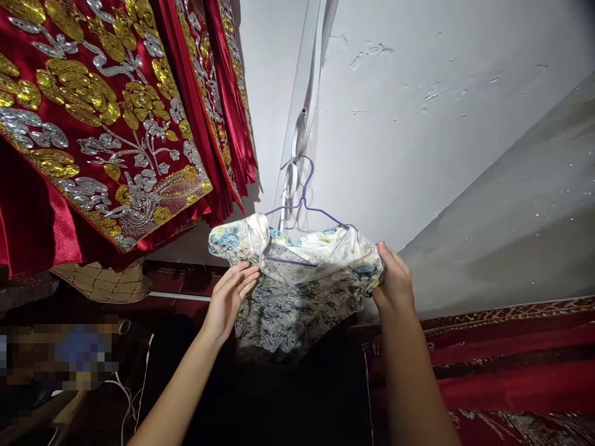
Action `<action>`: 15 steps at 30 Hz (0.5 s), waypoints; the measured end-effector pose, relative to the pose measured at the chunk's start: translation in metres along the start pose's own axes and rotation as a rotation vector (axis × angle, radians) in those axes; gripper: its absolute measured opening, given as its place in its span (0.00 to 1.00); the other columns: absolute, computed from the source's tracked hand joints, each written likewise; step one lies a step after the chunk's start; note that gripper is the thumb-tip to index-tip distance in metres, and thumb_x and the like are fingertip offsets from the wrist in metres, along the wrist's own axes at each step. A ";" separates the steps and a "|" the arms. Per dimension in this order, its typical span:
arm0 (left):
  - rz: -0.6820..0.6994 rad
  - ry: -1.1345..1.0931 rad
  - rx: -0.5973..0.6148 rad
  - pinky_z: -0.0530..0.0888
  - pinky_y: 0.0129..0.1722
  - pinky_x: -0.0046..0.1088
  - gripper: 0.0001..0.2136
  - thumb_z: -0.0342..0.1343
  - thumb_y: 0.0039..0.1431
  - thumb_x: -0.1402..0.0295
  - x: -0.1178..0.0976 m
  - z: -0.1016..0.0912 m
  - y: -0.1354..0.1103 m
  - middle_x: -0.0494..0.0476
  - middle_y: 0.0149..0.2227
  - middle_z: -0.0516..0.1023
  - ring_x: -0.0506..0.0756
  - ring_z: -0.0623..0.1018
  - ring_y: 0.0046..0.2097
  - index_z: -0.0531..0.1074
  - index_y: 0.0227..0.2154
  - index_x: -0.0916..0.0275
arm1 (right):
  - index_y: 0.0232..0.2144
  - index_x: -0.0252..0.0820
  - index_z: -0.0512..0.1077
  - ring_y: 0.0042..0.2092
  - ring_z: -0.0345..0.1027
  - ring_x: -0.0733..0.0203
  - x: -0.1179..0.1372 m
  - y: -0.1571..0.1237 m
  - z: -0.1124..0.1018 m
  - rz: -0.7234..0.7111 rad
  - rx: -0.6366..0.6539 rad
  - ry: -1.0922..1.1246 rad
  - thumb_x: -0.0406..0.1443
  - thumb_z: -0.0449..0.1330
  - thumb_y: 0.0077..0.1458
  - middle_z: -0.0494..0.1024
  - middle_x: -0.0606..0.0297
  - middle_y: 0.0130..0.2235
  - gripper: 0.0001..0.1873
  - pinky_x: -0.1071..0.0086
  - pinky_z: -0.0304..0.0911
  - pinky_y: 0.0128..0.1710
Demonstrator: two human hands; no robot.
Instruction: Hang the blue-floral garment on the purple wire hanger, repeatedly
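A white floral top (279, 303) with blue and yellow flowers, short sleeves and a gathered bodice hangs in front of me on a purple hanger (304, 203). The hanger's hook is up by a pale strap on the wall, and its lower bar shows through the neckline. My right hand (395, 279) grips the sleeve on the right, thumb in front and the other fingers mostly hidden behind the cloth. At the other side, my left hand (230, 297) has its fingers extended and slightly apart, their tips touching the fabric under the left sleeve.
Red satin garments (93, 124) with gold and silver sequins hang at upper left. Behind the top is a white wall (395, 136) with peeling patches. More red cloth (515, 371) lies at lower right. A tan quilted item (105, 282) and white cables (125, 396) are at lower left, beside a blurred-out patch.
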State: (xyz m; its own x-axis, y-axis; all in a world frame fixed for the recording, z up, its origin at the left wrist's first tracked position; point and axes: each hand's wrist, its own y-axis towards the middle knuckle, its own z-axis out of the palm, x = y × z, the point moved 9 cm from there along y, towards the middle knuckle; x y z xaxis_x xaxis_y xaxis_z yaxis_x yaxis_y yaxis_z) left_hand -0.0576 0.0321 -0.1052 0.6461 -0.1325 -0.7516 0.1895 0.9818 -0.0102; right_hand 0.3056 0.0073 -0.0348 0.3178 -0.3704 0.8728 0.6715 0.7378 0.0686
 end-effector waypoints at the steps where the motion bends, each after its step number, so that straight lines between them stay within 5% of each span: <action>1: 0.007 0.033 -0.033 0.69 0.60 0.39 0.17 0.63 0.58 0.64 0.007 -0.001 0.002 0.66 0.52 0.79 0.61 0.77 0.55 0.75 0.48 0.63 | 0.31 0.36 0.74 0.30 0.75 0.60 0.002 0.002 0.001 -0.008 0.010 -0.006 0.42 0.77 0.37 0.76 0.69 0.28 0.23 0.67 0.73 0.33; 6: 0.118 0.167 -0.174 0.73 0.45 0.24 0.19 0.72 0.48 0.67 0.028 0.010 0.017 0.55 0.39 0.80 0.51 0.78 0.41 0.74 0.42 0.62 | 0.31 0.35 0.75 0.31 0.74 0.59 0.004 0.007 0.006 -0.007 0.060 -0.051 0.44 0.77 0.38 0.74 0.68 0.26 0.23 0.66 0.71 0.32; 11: 0.119 0.158 -0.215 0.72 0.36 0.20 0.13 0.70 0.49 0.63 0.032 0.020 0.018 0.50 0.30 0.76 0.47 0.75 0.32 0.74 0.32 0.63 | 0.35 0.36 0.75 0.34 0.73 0.58 0.009 0.015 0.001 -0.025 0.042 -0.141 0.46 0.75 0.40 0.75 0.64 0.31 0.25 0.65 0.69 0.35; 15: -0.023 0.059 -0.217 0.77 0.42 0.27 0.12 0.71 0.48 0.64 0.034 0.016 -0.003 0.50 0.29 0.75 0.48 0.75 0.33 0.73 0.27 0.64 | 0.48 0.41 0.73 0.45 0.70 0.57 0.028 -0.016 -0.026 -0.341 -0.190 -0.478 0.46 0.72 0.44 0.75 0.58 0.46 0.30 0.64 0.66 0.43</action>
State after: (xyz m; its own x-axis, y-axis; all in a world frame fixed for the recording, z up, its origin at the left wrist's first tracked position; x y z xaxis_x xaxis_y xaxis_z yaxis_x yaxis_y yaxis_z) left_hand -0.0245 0.0226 -0.1201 0.5982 -0.1533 -0.7866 0.0359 0.9857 -0.1648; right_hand 0.3208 -0.0297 -0.0243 -0.2420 -0.2413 0.9398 0.8040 0.4924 0.3334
